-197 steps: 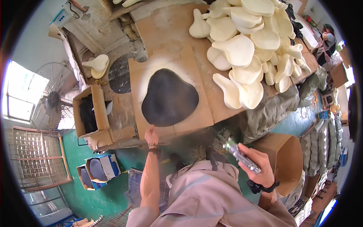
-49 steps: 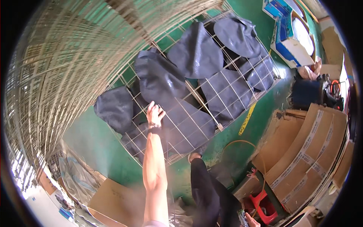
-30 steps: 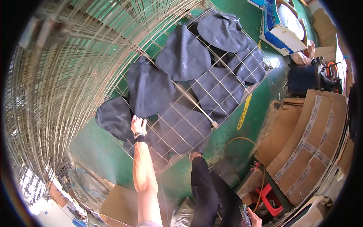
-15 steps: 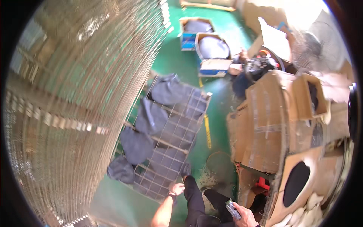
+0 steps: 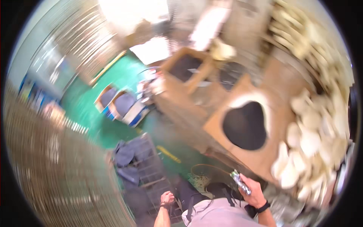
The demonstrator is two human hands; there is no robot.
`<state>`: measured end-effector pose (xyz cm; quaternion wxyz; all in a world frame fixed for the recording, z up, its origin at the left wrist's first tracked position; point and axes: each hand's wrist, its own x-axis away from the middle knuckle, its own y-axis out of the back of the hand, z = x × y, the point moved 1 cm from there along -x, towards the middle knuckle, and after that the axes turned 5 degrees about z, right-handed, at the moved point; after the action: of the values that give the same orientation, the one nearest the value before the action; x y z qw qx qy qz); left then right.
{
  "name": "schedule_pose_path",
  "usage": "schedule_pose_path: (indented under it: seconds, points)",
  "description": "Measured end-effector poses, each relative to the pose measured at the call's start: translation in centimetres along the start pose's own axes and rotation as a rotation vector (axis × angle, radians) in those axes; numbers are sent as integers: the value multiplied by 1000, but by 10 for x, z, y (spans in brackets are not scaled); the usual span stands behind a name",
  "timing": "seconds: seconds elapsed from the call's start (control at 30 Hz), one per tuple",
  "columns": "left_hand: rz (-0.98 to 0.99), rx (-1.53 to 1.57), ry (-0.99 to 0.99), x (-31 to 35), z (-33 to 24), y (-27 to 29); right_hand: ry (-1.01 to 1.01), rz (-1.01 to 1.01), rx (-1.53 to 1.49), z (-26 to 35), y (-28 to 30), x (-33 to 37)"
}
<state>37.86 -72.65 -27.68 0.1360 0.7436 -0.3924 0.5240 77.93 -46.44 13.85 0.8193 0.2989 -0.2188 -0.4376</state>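
Note:
In my right hand is a small silver hand tool with a greenish tip; its exact kind is unclear. My fingers are wrapped around it, in front of the cardboard-topped table. My left hand is curled closed beside the wire rack, with nothing seen in it. Several dark grey, rounded fabric-like pieces lie on that rack. On the cardboard sheet over the table rests a black, rounded flat pad, beyond my right hand.
Pale, rounded foam-like pieces are heaped at the right. An open carton with dark contents stands on the table's far part. Two boxes of grey pieces sit on the green floor. A tall rack of rods fills the left.
My view has swung right, bringing the black pad and pale heap to the middle and right. The wire rack now shows lower down. My right hand still holds the silver tool.

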Motion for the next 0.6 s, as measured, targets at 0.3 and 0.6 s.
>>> schedule_pose_path:
  seconds: [0.3, 0.6]
  points:
    - [515, -770, -241, -121, -87, -85, -285, -497, -143, -28, 64, 71]
    - [513, -1116, -470, -149, -194, -187, -292, -728, -128, -5, 60, 69]
